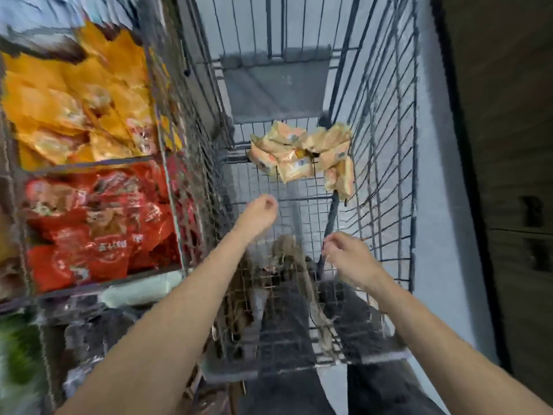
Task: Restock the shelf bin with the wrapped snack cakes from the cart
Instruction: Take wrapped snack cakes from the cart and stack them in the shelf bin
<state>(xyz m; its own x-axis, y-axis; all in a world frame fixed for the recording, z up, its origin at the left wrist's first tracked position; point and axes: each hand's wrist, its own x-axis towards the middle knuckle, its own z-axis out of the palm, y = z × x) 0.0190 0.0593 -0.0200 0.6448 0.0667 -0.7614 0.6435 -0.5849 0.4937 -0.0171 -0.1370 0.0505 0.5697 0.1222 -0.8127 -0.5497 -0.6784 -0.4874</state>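
Note:
A pile of several wrapped snack cakes, in pale yellow and orange wrappers, lies at the far end of the wire cart. My left hand reaches out over the cart's middle, short of the pile, with its fingers bent downward and nothing in it. Nearer to me, my right hand hovers by the cart's right side with loosely curled fingers and holds nothing. On the shelf to the left, a wire bin holds orange-yellow packets. The picture is blurred.
Below the orange bin, a second wire bin holds red packets. Lower shelves show pale and green packs. A grey flap stands at the cart's far end. Brownish items lie at the cart's near end. A dark wall is on the right.

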